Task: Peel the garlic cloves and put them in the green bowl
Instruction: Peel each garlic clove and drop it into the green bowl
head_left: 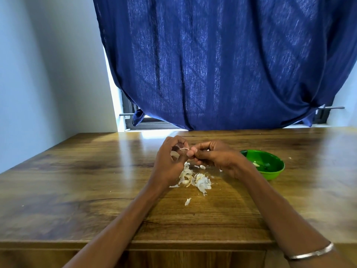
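Both hands meet above the wooden table, a little way over a heap of papery garlic skins [195, 179]. My left hand [170, 161] and my right hand [214, 156] together pinch a small garlic clove [184, 149], mostly hidden by the fingertips; only a thin pale strip of skin shows between them. A loose clove [202, 167] lies on the table just under the hands. The green bowl [270, 169] stands to the right of my right hand, with a pale peeled clove [256, 164] inside it.
The wooden table [96, 190] runs from the near edge to a window sill at the back. A dark blue curtain [222, 64] hangs over the window behind it. A single skin flake [187, 201] lies nearer to me.
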`<action>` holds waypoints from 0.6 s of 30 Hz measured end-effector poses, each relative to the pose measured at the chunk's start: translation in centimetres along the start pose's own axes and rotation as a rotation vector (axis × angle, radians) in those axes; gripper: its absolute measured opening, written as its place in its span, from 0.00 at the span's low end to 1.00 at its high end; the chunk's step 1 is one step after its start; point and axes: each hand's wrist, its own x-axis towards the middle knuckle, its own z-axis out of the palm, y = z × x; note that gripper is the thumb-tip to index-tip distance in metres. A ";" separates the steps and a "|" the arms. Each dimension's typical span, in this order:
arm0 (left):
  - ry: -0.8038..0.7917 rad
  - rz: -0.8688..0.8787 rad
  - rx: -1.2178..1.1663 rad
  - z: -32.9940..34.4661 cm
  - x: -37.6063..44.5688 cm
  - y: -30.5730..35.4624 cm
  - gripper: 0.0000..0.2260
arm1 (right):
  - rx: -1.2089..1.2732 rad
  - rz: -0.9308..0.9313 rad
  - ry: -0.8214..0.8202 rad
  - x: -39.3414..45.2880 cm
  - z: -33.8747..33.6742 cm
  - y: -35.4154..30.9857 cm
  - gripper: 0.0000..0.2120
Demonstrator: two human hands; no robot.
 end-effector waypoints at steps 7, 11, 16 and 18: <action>0.016 0.058 0.003 -0.1 0.0 0.0 0.07 | 0.032 -0.012 -0.009 0.1 0.0 0.3 0.09; 0.018 0.059 -0.021 0.0 0.0 -0.1 0.05 | 0.071 -0.021 0.005 0.1 0.6 0.3 0.13; 0.056 0.091 0.000 0.0 0.0 -0.1 0.09 | 0.140 -0.029 0.035 0.3 0.9 0.6 0.20; 0.073 0.106 0.013 0.0 -0.1 0.1 0.11 | 0.181 -0.026 0.038 0.3 1.1 0.6 0.20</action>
